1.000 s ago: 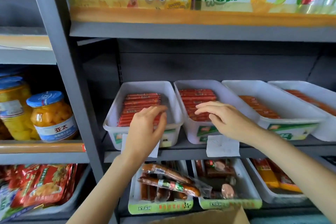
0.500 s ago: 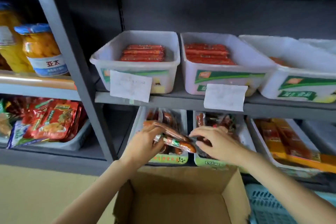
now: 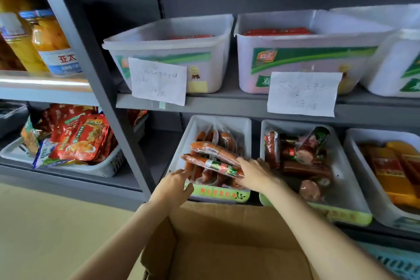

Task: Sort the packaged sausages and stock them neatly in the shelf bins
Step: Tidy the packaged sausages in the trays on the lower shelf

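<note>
Both hands reach the bin (image 3: 181, 143): right hand (image 3: 254, 174) grips sausage packs (image 3: 213, 159), left hand (image 3: 175, 185) loose, fingertips hidden.

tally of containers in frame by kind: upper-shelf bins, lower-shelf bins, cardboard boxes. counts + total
Upper-shelf white bins: 3 (left bin, middle bin, right bin)
Lower-shelf white bins in the same bay: 3 (sausage bin at the hands, mixed bin, orange-pack bin)
Cardboard box: 1
Total: 7
</note>
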Action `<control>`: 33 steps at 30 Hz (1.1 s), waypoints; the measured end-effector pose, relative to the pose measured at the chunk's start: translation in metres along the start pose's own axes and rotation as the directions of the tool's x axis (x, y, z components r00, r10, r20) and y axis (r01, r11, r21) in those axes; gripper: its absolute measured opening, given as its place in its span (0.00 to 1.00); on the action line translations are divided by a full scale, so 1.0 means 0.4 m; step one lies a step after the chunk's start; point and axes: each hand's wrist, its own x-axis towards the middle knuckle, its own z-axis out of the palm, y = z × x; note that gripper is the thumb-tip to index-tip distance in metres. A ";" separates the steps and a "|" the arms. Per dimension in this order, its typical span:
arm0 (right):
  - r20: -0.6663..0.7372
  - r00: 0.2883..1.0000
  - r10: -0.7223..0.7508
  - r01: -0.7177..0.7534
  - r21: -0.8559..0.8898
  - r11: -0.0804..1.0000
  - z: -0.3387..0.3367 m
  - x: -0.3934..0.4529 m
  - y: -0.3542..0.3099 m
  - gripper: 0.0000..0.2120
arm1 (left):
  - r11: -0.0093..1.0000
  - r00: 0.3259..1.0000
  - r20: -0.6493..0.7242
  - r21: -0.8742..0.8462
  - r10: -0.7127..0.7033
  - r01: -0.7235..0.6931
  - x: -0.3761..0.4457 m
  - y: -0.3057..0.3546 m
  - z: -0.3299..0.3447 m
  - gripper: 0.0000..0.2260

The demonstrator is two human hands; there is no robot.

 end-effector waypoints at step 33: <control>0.039 0.984 0.171 -0.175 0.112 0.978 0.046 0.148 -0.028 0.23 | 0.947 0.947 0.225 -0.170 -0.231 0.271 0.187 0.018 0.088 0.25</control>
